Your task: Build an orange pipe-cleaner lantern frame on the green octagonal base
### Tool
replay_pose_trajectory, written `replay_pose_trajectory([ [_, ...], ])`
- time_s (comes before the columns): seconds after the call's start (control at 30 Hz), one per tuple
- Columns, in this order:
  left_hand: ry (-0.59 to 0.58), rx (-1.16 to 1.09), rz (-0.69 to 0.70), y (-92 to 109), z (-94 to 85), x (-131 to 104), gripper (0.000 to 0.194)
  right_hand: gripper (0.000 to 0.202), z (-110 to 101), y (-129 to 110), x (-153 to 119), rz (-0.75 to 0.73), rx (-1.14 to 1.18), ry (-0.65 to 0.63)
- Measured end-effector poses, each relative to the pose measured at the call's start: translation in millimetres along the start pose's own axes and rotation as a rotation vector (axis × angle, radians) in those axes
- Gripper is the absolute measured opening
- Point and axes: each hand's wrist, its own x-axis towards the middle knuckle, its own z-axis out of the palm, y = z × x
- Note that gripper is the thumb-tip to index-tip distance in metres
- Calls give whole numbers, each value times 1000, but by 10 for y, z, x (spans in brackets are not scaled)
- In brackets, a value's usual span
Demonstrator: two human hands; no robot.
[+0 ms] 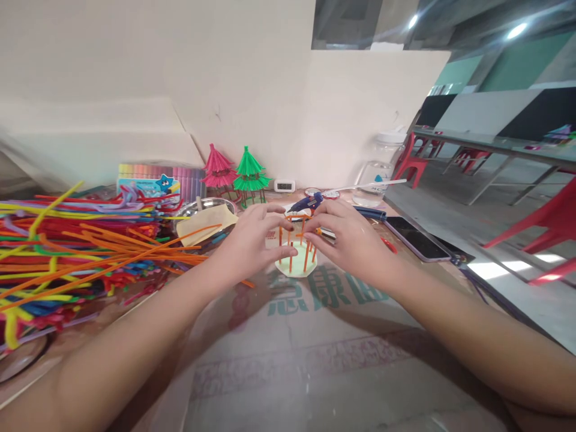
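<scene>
A pale green base (296,268) with several upright orange pipe-cleaner posts (306,256) stands on the table between my hands. Orange pieces join some of the posts near the top. My left hand (256,237) is at the left side of this frame, thumb and fingers apart around the left posts. On the right side, my right hand (344,234) has its thumb and fingertips close together at an orange piece by the right posts. A blue glue gun (306,202) lies just behind the structure.
Colourful pipe cleaners (90,246) are heaped at the left, near a metal bowl (207,207). Pink (218,168) and green (249,171) small trees, markers (148,182), a clock (284,186) and a bottle (378,168) stand behind. A phone (417,238) lies at the right.
</scene>
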Motion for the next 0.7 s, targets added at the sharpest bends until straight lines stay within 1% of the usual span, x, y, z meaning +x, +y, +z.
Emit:
replay_pose_trajectory([
  [0.1,6,-1,20,-69,97,-14,30,7,30,-5,4,-13,-22,19],
  [0.23,23,-11,35,-66,161,-18,16,12,89,-29,2,-36,-77,33],
  [0.37,34,-35,6,-59,200,-26,14,13,117,-36,-13,-36,-115,9],
  [0.53,41,-59,-23,-59,230,-34,12,11,104,-19,-20,-17,-106,2],
  [0.7,57,-73,-23,-62,241,-29,12,11,109,-10,-18,-19,-96,-8],
])
